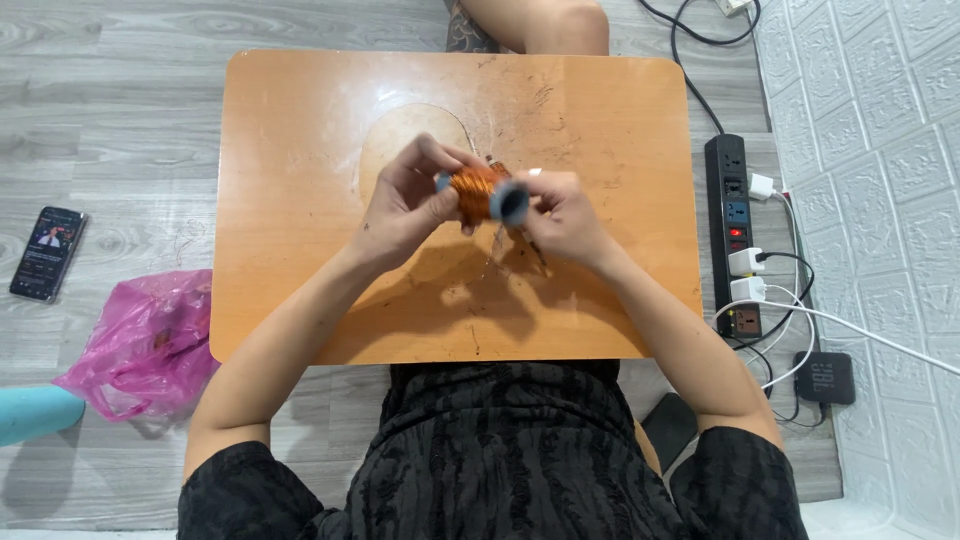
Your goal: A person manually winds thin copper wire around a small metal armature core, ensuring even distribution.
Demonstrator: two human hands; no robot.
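Note:
A spool of copper wire point(478, 193) with grey-blue end flanges hangs above the middle of a small orange wooden table point(300, 200). My left hand point(405, 205) grips the spool's left end with fingers curled around it. My right hand point(560, 215) holds the right end, near the round flange that faces the camera. Thin wire ends or a slim dark tool poke down below the right hand; I cannot tell which.
A smartphone point(46, 252) lies on the grey floor at left, near a pink plastic bag point(145, 340) and a teal object point(35, 412). A black power strip point(733, 235) with chargers and cables runs along the right. Another person's knee point(540, 25) shows beyond the table.

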